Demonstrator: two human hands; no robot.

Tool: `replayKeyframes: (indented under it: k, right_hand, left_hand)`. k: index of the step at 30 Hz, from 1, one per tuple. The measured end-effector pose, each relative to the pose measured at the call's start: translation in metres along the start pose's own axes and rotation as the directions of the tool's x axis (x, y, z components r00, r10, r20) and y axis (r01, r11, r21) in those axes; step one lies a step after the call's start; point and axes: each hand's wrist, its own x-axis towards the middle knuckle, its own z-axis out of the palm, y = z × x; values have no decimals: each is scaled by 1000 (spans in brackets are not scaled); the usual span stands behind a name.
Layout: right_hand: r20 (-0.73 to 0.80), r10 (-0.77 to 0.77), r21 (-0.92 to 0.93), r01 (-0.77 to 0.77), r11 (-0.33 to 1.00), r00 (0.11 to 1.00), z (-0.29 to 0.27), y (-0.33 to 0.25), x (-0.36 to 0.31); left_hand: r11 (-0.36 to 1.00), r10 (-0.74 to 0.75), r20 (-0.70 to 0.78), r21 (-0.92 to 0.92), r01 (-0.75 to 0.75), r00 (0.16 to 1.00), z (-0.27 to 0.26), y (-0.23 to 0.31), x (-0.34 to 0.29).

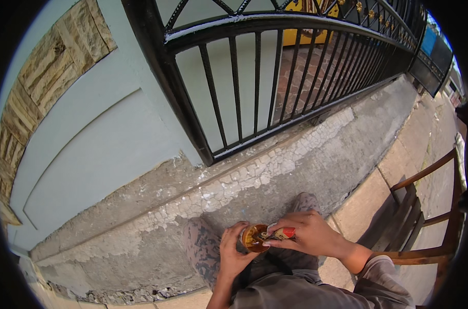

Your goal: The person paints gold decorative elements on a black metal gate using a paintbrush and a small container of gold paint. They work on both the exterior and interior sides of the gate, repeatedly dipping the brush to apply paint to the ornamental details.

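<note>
1. The left hand (233,250) grips a cup (254,239) from its left side; its fingers are curved round the rim and wall, thumb low and fingertips high, set only as wide as the cup.
2. The right hand (308,233) holds a small red item (287,233); its fingers are narrow, pinched about it, with the thumb beneath and the forefinger above; the item's kind is too small to tell.
3. The cup is round and amber, its open top turned up toward the view; it sits between the two hands, in front of the body and above the gap between the thighs; something dark and shiny shows at its right side, too small to make out.
4. The red item lies just right of the cup, its near end at the rim; whether the two touch, I cannot tell.
5. Below are the patterned trousers (199,251), one knee on each side of the hands; the grey shirt (285,296) fills the lower edge.
6. Beyond the knees runs a strip of cracked concrete (316,159); along its far side stand a black gate (257,87) and, to the left, a pale wall (97,165) with a stone panel (53,72); a yellow thing (306,36) shows behind the bars.
7. At right, near the right forearm, stands a brown wooden frame (414,256).
</note>
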Motion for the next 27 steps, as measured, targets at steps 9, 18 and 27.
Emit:
replayKeyframes:
  k: [9, 18, 27]
  right_hand:
    - [69, -14, -190, 27, 981, 998, 3, 7, -5]
    - [102, -3, -227, 26, 974, 995, 3, 12, -9]
    - [58, 46, -157, -37, 987, 997, -10, 9, -9]
  left_hand:
    - [1000, 25, 38, 9, -26, 999, 11, 7, 0]
    - [999, 35, 64, 10, -36, 997, 16, 7, 1]
    - [999, 45, 68, -14, -44, 997, 18, 9, 7]
